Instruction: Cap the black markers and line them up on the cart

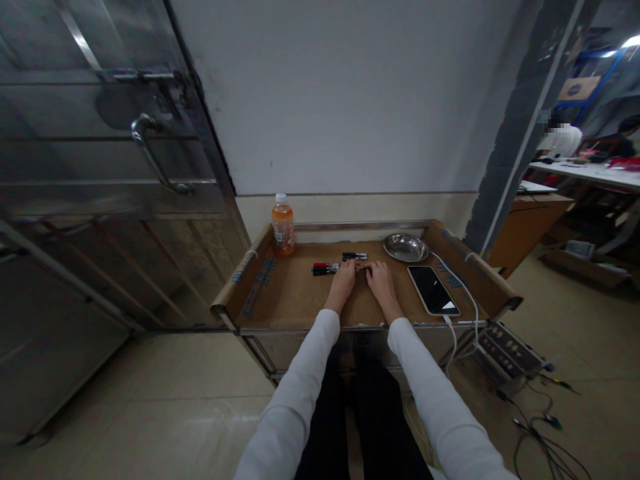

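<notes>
My left hand (344, 278) rests at the middle of the cardboard-lined cart top (295, 303), its fingers drawn together and curled. Directly left of it lies a small bundle of slim, pen-like pieces (324, 269), black with one red; its right end is hidden by that hand. Opposite, my right hand (380, 276) has its thumb and fingers closed around a short dark piece (365, 269) pointing towards the left hand. What the left fingers hold is too small to make out. Just beyond both hands lie several more black and silver pen-like pieces (355, 256).
A bottle of orange drink (283, 227) stands at the back left corner. Towards the right are a shallow metal dish (406, 247) and a phone (433, 291) with a white cable (467, 293). A power strip box (513, 353) and loose cables lie beside the cart. People sit far right.
</notes>
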`<state>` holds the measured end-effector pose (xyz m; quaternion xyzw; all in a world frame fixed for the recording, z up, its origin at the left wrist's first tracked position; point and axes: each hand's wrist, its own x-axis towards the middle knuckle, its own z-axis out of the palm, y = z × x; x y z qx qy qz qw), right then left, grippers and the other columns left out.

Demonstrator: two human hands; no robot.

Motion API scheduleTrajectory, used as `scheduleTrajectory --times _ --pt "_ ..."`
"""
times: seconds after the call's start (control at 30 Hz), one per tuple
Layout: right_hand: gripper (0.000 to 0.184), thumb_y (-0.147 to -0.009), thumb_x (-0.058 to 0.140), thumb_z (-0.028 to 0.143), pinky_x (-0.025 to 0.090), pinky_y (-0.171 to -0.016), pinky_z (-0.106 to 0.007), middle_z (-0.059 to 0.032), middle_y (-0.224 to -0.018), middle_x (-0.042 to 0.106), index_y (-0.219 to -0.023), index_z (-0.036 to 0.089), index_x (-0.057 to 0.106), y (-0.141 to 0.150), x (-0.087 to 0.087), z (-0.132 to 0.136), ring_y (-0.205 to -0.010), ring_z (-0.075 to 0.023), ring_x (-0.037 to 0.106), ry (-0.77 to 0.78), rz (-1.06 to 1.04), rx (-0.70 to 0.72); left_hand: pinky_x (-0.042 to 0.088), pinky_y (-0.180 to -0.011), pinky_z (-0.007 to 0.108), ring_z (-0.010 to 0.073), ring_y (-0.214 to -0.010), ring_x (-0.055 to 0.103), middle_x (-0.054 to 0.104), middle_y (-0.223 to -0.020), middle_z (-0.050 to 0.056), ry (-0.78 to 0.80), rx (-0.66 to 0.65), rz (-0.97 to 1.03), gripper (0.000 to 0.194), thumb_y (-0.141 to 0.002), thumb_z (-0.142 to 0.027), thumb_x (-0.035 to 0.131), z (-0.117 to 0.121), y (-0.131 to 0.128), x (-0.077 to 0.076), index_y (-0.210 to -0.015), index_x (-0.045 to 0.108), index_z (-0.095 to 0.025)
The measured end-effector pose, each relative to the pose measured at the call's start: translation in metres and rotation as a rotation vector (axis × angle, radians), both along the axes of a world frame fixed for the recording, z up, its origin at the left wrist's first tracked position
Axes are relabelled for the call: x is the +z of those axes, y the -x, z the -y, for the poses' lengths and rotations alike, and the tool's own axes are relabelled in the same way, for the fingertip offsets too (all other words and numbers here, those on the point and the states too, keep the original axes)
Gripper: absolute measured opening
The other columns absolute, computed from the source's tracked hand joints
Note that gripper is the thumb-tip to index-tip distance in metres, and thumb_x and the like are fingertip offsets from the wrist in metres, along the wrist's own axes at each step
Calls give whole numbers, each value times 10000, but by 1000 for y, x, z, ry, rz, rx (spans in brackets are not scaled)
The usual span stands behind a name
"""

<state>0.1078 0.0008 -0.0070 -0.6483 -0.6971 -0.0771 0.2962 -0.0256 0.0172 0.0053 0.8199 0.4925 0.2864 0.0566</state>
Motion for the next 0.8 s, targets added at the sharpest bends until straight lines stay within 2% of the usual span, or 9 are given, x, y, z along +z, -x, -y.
scheduleTrajectory --times 0.2,0.33,0.53,0.63,0.8 --pt "215 -876 440 144 385 -858 -337 -96 -983 631 -975 166 629 1 3 1 -940 -227 516 9 2 96 460 -932 345 180 -1042 566 604 -1085 101 15 -40 62 263 -897 -53 349 -3 -1 -2 -1081 504 -159" --pt "205 -883 462 180 393 -859 -327 -100 -1022 610 -1023 168 611 2 5 1 -975 -223 512 17 -1 134 445 -976 351 175 -1101 546 565 -1140 116 -36 -60 130 339 -865 -7 319 -3 -1 -2 -1123 484 -153" --pt "194 -891 482 208 381 -842 -313 -92 -1005 594 -1032 196 615 4 10 9 -964 -216 508 23 70 45 422 -1026 359 190 -1166 523 558 -1175 134 -67 -118 89 337 -866 -40 332 -3 -2 1 -1143 500 -135" --pt "186 -897 481 196 373 -831 -302 -89 -1005 594 -1021 194 620 5 14 13 -958 -207 513 34 80 -17 415 -1037 356 188 -1198 515 547 -1250 157 -50 -94 73 382 -887 -86 324 -1 -2 1 -1244 456 -119" --pt "206 -934 446 238 363 -815 -289 -82 -1009 600 -1024 194 626 6 16 15 -933 -192 527 23 58 -71 255 -1148 427 233 -1405 271 372 -1481 120 -55 21 -98 522 -897 -190 366 2 -2 0 -1415 328 -147"
